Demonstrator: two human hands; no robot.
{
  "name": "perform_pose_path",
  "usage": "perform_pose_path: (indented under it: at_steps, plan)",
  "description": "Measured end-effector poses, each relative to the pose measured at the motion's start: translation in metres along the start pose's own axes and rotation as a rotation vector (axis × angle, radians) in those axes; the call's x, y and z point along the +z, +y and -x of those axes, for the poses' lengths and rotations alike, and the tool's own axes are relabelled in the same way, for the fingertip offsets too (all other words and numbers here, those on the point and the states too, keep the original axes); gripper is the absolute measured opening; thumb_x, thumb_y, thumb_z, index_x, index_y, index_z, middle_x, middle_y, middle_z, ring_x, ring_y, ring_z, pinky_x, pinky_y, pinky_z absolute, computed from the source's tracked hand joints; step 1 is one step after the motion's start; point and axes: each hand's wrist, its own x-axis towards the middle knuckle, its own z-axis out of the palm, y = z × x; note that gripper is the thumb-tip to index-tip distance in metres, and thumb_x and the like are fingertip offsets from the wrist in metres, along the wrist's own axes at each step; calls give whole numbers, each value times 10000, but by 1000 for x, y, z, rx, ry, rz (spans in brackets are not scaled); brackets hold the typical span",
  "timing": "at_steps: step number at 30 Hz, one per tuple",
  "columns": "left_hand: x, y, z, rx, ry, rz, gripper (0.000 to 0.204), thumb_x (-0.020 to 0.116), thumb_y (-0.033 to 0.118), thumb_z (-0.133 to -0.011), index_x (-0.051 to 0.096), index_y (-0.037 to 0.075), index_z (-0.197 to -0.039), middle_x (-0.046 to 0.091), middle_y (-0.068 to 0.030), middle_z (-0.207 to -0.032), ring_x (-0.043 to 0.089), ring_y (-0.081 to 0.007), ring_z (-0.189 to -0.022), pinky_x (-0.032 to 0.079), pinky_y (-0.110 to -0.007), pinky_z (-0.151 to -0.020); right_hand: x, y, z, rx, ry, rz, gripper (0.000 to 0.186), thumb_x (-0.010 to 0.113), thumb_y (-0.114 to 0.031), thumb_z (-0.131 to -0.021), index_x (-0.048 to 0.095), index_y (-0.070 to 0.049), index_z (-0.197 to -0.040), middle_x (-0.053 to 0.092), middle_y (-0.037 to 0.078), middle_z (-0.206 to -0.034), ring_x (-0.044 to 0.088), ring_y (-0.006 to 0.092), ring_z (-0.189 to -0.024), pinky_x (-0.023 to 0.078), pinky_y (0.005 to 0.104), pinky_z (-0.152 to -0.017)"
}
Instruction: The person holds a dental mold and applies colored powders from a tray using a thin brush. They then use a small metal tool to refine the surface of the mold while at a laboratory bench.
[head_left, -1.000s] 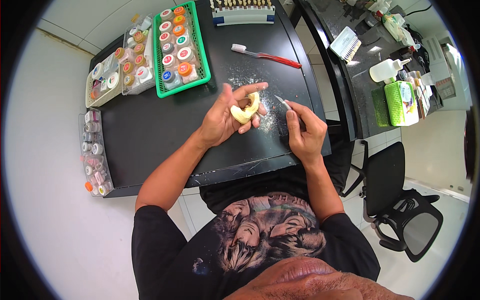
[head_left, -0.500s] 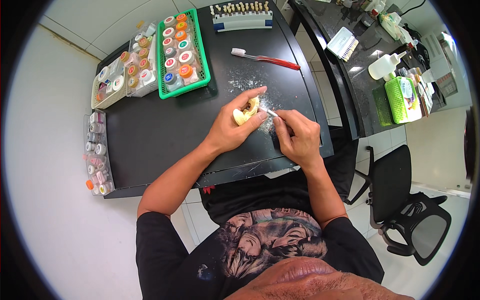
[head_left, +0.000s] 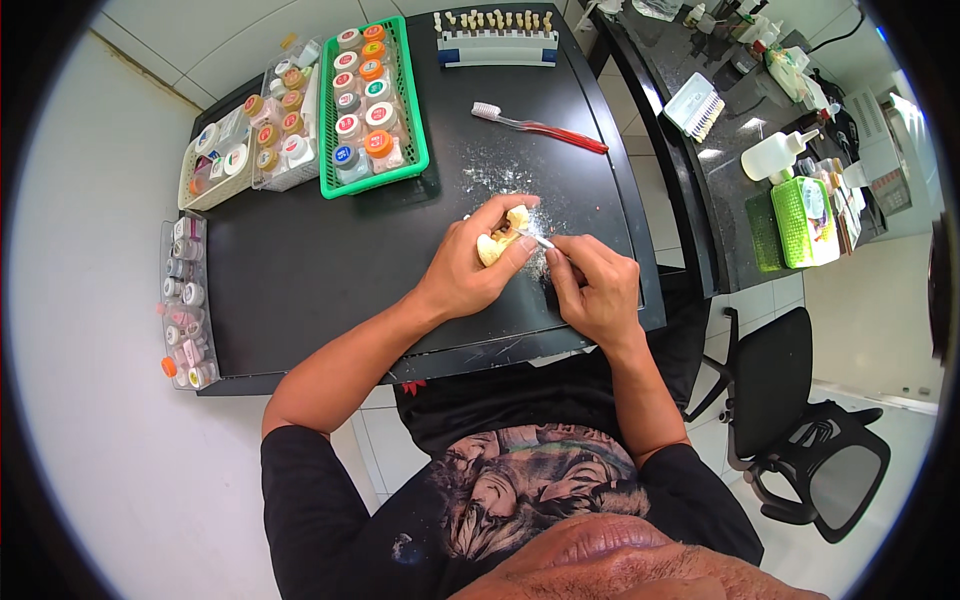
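Observation:
A small pale-yellow dental model (head_left: 490,249), curved like a jaw arch, is cradled in my left hand (head_left: 468,258), fingers behind it and thumb along its near side. Between thumb and fingertips, my right hand (head_left: 600,283) pinches a slim whitish hand tool (head_left: 536,238). Its tip reaches the inner side of the model; the exact shape of the tip is too small to tell. White powder (head_left: 500,180) is scattered over the black tabletop around and beyond both hands. Farther off lies a toothbrush (head_left: 540,128) with a red handle and white bristles.
Jars with coloured lids fill a green basket (head_left: 424,160); other containers (head_left: 250,180) stand left of it. A clear rack of small jars (head_left: 180,300) lines the left edge. A tooth shade guide (head_left: 498,50) is at the back. Right: a counter with a white bottle (head_left: 770,157), and a black chair (head_left: 775,365).
The model has turned in my left hand, and the tool's tip has shifted in toward its inner side. The whole view has moved slightly.

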Motion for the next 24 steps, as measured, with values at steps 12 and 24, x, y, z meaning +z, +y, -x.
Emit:
perform_pose_path:
  at_steps: [12,24]
  plan:
    - [3,0,-2,-45,45,6,312,749,148,-1129,714,-3,-1400,738,-30,-1053,634,-82,-949,533,-283,-853,1,0,-2,-54,27,103,100,866,-114,-983,825,-89,-1071,647,60,-757,651,273,-558,483,408,-526]
    - [3,-6,-5,-86,43,30,271,759,150,-1130,736,4,-1357,752,-17,-1056,651,-69,-906,546,-265,-817,1,1,-1,-73,36,124,137,874,-107,-979,828,-77,-1104,617,65,-746,635,276,-554,472,409,-527]
